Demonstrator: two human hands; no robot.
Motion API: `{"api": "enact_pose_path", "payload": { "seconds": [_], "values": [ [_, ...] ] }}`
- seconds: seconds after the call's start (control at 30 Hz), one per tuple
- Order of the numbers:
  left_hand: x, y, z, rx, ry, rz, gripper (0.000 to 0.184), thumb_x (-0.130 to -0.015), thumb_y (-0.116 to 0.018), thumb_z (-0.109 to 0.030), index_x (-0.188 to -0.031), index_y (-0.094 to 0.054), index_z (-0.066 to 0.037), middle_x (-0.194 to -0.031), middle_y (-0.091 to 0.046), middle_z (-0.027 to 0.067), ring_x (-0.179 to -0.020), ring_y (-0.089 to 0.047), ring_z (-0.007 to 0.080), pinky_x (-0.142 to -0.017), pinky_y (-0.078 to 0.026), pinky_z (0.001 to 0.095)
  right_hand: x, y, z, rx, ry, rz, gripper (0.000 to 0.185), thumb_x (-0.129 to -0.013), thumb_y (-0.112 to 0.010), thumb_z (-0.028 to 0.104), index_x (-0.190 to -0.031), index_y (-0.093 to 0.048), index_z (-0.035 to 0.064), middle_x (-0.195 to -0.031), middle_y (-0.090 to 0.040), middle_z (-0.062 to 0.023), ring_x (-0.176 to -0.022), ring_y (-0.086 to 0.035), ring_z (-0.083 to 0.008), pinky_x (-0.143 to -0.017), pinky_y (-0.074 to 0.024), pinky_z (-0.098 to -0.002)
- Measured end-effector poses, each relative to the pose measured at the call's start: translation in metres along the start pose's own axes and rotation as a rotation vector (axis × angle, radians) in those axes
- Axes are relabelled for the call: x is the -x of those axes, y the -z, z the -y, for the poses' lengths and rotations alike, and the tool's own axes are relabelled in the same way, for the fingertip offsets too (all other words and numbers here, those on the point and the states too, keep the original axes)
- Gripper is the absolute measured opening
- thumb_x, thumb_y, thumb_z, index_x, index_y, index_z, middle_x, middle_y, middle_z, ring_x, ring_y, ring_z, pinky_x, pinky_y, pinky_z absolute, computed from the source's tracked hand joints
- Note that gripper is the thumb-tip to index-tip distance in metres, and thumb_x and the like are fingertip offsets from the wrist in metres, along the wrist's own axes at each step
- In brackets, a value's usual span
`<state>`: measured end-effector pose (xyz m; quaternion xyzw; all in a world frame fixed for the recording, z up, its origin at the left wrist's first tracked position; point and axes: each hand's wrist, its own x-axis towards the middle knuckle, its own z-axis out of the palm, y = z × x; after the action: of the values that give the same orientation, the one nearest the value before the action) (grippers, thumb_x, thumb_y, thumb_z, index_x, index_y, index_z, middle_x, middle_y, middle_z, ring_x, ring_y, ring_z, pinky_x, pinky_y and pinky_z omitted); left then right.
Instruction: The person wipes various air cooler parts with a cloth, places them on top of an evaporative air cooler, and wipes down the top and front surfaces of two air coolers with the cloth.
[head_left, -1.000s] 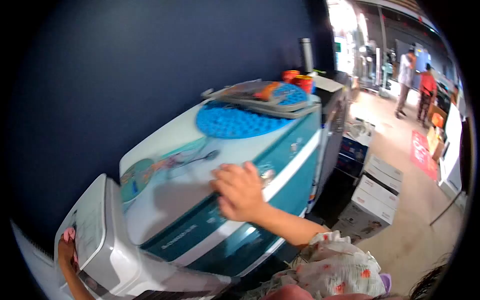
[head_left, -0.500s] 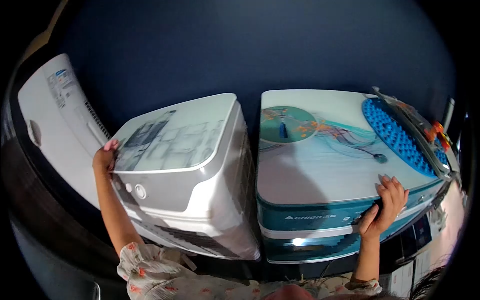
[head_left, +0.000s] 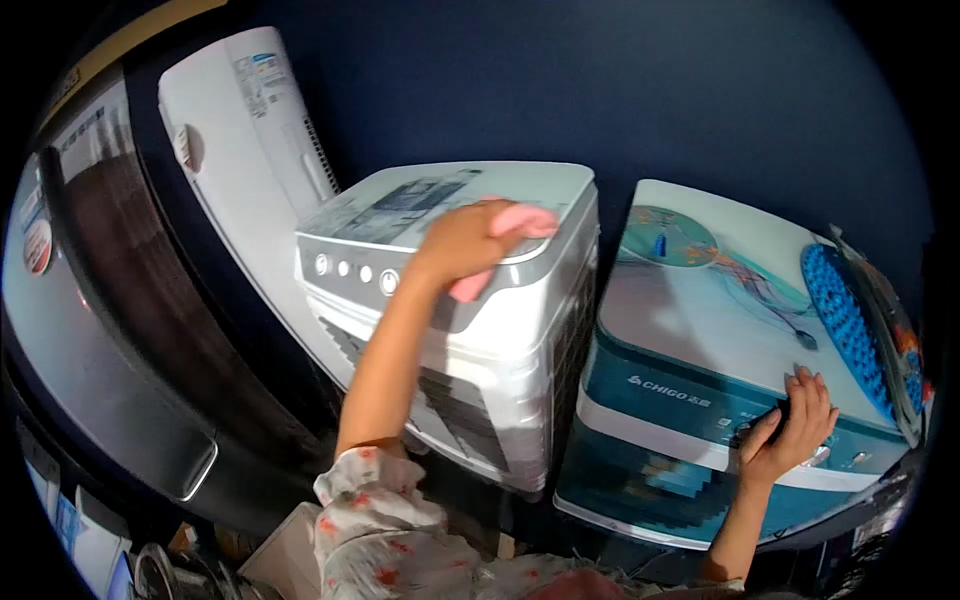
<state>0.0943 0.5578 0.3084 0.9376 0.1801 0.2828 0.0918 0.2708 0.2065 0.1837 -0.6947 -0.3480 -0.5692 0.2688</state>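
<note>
A pink cloth point(head_left: 524, 219) is bunched in my left hand point(head_left: 462, 243), whose fingers are closed around it. That hand is at the front right top edge of a white air cooler point(head_left: 500, 325), with part of the cloth hanging over the front. Round knobs point(head_left: 389, 281) line the cooler's front panel. My right hand point(head_left: 792, 428) rests open on the upper front edge of a teal and white CHIGO air cooler point(head_left: 655, 335), fingers on its top and thumb against its front panel.
A tall white appliance point(head_left: 235, 140) leans behind the white cooler at left. Further left stands a dark cabinet-like unit point(head_left: 150, 240) with a metal handle. A blue studded mat point(head_left: 845, 325) and a plastic-wrapped item point(head_left: 885, 310) lie on the CHIGO cooler's right side. A dark wall rises behind.
My left hand has moved with the cloth from the white cooler's left front corner to its right front corner. My right hand stays on the CHIGO cooler's edge. The view has turned left.
</note>
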Motion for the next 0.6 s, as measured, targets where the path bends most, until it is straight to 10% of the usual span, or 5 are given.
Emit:
{"api": "enact_pose_path", "payload": {
  "seconds": [0.2,0.37,0.5,0.6],
  "values": [
    [-0.004,0.007,0.017,0.004,0.056,0.028,0.039,-0.082,-0.051,-0.037,-0.109,-0.060,-0.010,-0.102,-0.062,0.0154,-0.094,-0.058,0.0318,-0.082,-0.044,0.0372,0.004,0.001,-0.005,0.055,0.032,0.035,0.033,-0.087,-0.039,0.015,-0.113,-0.054,0.0031,-0.120,-0.054,-0.0138,-0.118,-0.044,-0.0320,-0.103,-0.0181,-0.0481],
    [0.003,0.054,0.122,-0.026,0.512,0.072,0.033,-0.082,-0.054,-0.029,-0.109,-0.061,-0.011,-0.097,-0.065,0.0092,-0.092,-0.061,0.0197,-0.079,-0.045,0.0318,0.009,0.000,-0.011,0.118,0.043,0.057,0.034,-0.087,-0.037,0.018,-0.114,-0.052,0.0025,-0.121,-0.053,-0.0147,-0.118,-0.043,-0.0341,-0.104,-0.0163,-0.0478],
    [0.025,0.094,0.203,0.212,0.926,-0.101,0.030,-0.086,-0.050,-0.031,-0.107,-0.063,-0.015,-0.073,-0.064,0.0067,-0.060,-0.060,0.0137,-0.056,-0.047,0.0263,0.016,0.001,-0.019,0.146,0.021,0.080,0.037,-0.090,-0.034,0.023,-0.115,-0.051,0.0017,-0.121,-0.053,-0.0148,-0.120,-0.042,-0.0347,-0.104,-0.0176,-0.0493],
    [0.029,0.098,0.253,0.143,0.760,-0.347,0.029,-0.088,-0.048,-0.030,-0.109,-0.063,-0.018,-0.068,-0.062,0.0059,-0.049,-0.050,0.0108,-0.050,-0.044,0.0290,0.016,-0.001,-0.013,0.110,-0.003,0.041,0.037,-0.090,-0.035,0.024,-0.111,-0.052,-0.0003,-0.119,-0.054,-0.0161,-0.119,-0.042,-0.0353,-0.104,-0.0185,-0.0502]
  ]
}}
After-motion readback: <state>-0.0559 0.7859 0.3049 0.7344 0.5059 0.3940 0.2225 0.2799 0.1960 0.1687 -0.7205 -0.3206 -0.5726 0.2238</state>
